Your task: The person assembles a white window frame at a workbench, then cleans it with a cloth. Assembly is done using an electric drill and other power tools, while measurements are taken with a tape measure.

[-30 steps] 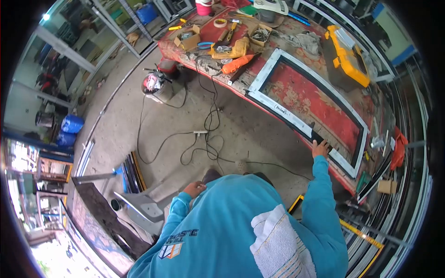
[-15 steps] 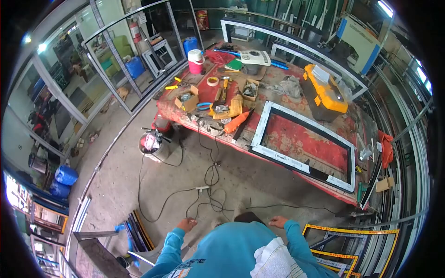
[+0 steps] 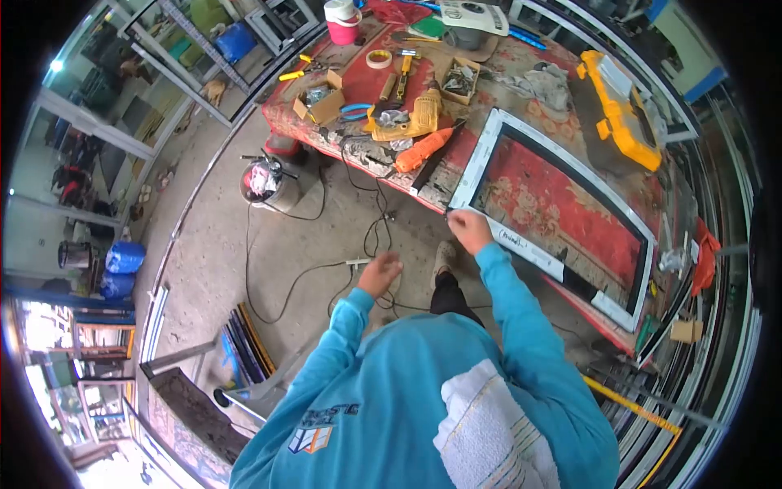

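A rectangular window frame (image 3: 562, 273), dark with white protective film and handwriting on its near side, lies flat on the red-topped table. At its near left corner is my right hand (image 3: 470, 231), the fingers curled in against that corner; the fingertips are partly hidden. My left hand (image 3: 380, 273) hangs in front of the table edge, above the floor and a cable. Its fingers are apart and hold nothing. Left of the frame lie an orange power tool (image 3: 423, 150) and a yellow drill (image 3: 419, 116).
A hammer (image 3: 405, 69), a tape roll (image 3: 379, 59), boxes of small hardware (image 3: 324, 99) and a yellow-lidded toolbox (image 3: 623, 114) are on the table (image 3: 529, 191). Black cables (image 3: 287, 359) cross the floor near a bucket (image 3: 273, 187). Metal profiles stand at right.
I have come closer to the table. My right hand has moved forward from my side to the window frame's corner, and my left hand has risen forward.
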The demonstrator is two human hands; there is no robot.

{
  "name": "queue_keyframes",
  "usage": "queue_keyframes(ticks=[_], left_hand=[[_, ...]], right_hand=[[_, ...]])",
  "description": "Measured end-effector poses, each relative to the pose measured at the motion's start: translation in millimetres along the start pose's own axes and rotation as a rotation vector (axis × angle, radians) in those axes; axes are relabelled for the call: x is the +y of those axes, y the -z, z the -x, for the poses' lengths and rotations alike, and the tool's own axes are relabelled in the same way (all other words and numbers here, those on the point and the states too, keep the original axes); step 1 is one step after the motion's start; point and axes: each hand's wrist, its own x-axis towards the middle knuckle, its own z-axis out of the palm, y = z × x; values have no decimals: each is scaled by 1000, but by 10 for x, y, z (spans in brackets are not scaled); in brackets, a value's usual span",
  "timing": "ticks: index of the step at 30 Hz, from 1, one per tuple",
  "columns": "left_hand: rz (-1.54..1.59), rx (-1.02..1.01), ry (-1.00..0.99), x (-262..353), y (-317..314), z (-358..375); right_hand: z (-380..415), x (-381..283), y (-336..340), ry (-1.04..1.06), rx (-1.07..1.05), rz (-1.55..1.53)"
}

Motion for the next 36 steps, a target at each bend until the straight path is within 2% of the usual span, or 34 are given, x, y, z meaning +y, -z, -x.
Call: queue_keyframes(ticks=[3,5,6,8,9,10,12,14,16,18,20,22,26,27,28,31,34,36], left_hand=[[38,166,30,294,-175,-701],[13,241,84,413,-195,-970],[-48,248,136,533,-262,-1122],[-95,281,184,658,-359,-1606],[-184,324,145,544,-404,-1739],[-282,359,104,480,-423,-1822],[-355,414,152,518,-438,-1960],[-364,386,374,683,-408,-2105],[-423,411,378,676,-404,-2161],[-447,337,416,638,-371,-2214],[-445,332,399,559,-367,-2248],[-425,373,266,496,-360,-2223],[-349,252,283,446,-190,-2257],[-468,305,165,468,-142,-2241],[-456,300,166,573,-119,-2254],[-487,66,203,995,-23,-2229],[-556,7,217,961,-177,-2305],[-471,62,184,929,-276,-2351]], right_hand=[[-927,342,-55,54,-30,1],[-1259,567,-229,40,-8,291],[-1383,614,-256,40,-22,279],[-1758,647,-301,-143,-122,431],[-1871,635,-290,-178,-246,495],[-1898,690,-334,-183,-268,479],[-2021,756,-353,-151,-287,547],[-2075,787,-353,-167,-267,561],[-2065,698,-258,-144,-335,622],[-2049,671,-220,-117,-320,626],[-2070,621,-198,-138,-358,623],[-2059,689,-229,-107,-320,636],[-1955,834,-160,-49,-314,531],[-1917,847,-121,-5,-336,475],[-1889,833,-80,41,-359,420],[-1764,702,47,75,-342,289],[-1732,585,156,38,-290,-15],[-1768,598,255,27,-232,-41]])
